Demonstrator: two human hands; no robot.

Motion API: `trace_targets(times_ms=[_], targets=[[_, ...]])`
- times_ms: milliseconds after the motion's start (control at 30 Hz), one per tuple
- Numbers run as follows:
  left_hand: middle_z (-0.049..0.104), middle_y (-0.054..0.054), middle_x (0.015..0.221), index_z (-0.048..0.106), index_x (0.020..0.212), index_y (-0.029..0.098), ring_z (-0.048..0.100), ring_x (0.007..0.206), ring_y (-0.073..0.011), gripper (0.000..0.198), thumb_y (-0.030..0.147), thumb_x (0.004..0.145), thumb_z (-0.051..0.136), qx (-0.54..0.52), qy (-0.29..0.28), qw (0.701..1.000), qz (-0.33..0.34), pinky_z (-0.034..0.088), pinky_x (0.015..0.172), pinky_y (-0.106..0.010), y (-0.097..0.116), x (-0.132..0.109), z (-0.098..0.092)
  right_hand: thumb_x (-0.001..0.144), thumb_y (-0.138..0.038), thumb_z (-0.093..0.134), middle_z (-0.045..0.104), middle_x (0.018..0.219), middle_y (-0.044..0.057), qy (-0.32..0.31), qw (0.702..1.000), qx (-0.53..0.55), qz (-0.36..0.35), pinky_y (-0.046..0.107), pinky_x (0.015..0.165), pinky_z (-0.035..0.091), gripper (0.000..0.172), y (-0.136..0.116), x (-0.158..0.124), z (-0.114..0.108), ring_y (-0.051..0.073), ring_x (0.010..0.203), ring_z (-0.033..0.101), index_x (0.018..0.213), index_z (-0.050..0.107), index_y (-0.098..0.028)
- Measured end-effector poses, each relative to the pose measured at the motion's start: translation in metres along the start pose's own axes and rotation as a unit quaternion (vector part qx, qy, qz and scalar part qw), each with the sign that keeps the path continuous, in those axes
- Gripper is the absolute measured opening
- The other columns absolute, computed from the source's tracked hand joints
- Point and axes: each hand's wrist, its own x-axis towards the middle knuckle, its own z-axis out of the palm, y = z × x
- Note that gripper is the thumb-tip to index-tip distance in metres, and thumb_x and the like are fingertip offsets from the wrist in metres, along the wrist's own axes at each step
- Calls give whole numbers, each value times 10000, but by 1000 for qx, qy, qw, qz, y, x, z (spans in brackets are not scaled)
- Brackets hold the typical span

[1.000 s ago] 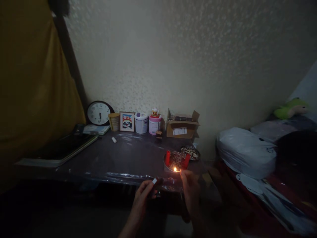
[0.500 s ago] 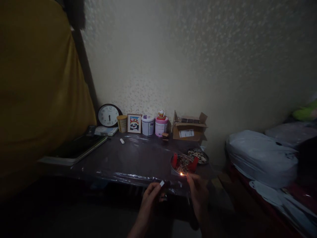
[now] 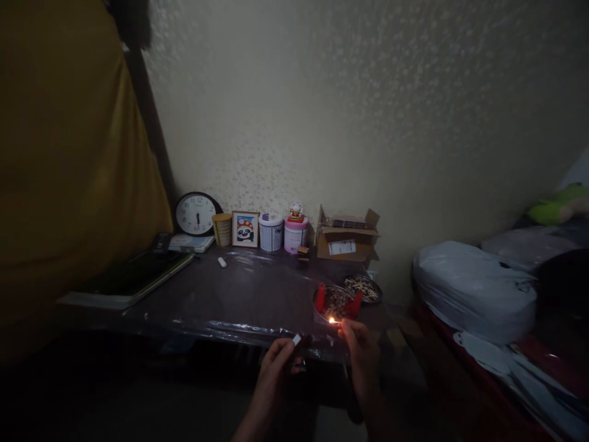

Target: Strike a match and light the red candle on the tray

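Pinched in my right hand is a burning match, its flame pointing left at the near rim of a round dish. Two red candles stand in that dish, on either side of a speckled, grainy fill. Below and to the left, my left hand is closed round a small matchbox, of which mainly a pale end shows; the rest is dark and partly hidden by my fingers. Behind the candle dish lies a second round dish with many loose matchsticks.
The dark plastic-covered table carries a clock, a panda picture, two canisters and an open cardboard box along the wall. A white eraser-like piece lies on it. Plastic bags are piled at right.
The view has shifted slightly, so everything sits a little further left. The match still burns, with its flame close to the dish rim. Both hands keep their grip.
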Motion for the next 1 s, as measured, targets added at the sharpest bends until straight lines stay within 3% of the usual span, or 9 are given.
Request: trace_targets(times_ms=[500,667,1000], targets=[[608,32,594,635,707,184,551,556,-110,281,427,599,728,-15,2,1000,-11,425,534,-209,-6,4,1,644,-346,681,668,622,12,-1,999,39,18,297,578,510,189,10,3,2,195,622,647,684,629,-169],[596,22,620,639,743,176,545,579,-102,250,403,656,698,-14,-29,999,-18,417,549,-202,-9,5,1,660,-335,677,631,590,-15,-4,998,55,25,268,563,488,175,16,9,1,151,576,600,695,633,-169],[621,14,676,635,725,179,556,602,-112,258,413,640,705,-17,-37,999,-34,420,570,-222,-15,9,1,626,-340,691,646,611,4,-7,996,90,18,285,566,498,214,7,29,6,169,588,619,730,625,-165]])
